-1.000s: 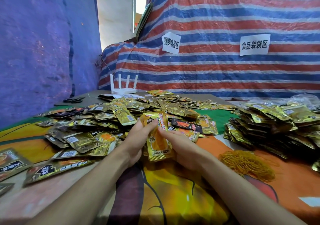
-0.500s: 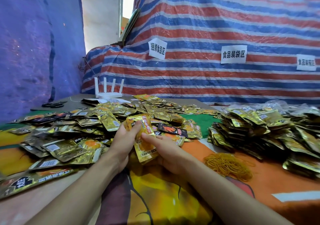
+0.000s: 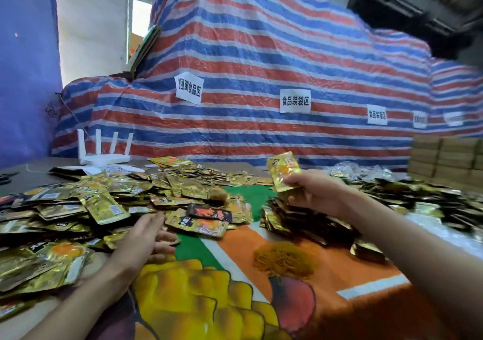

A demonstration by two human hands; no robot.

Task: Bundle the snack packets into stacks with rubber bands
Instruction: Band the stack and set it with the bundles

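My right hand [image 3: 317,193] grips a gold and orange stack of snack packets [image 3: 283,171], holding it up above the pile of bundled packets [image 3: 308,222] on the right. My left hand [image 3: 145,237] hovers with relaxed fingers and holds nothing, at the near edge of the spread of loose gold packets [image 3: 104,209] on the left. A heap of yellow rubber bands [image 3: 285,261] lies on the orange part of the cloth between my arms.
A white router [image 3: 104,154] with several antennas stands at the back left. A striped tarp [image 3: 261,78] with paper labels rises behind the table. Cardboard boxes [image 3: 447,156] are stacked at the far right. More packets [image 3: 431,201] cover the right side.
Both hands held the packet stack in front of me before. My right hand has carried it up and to the right over the bundled pile; my left hand has let go.
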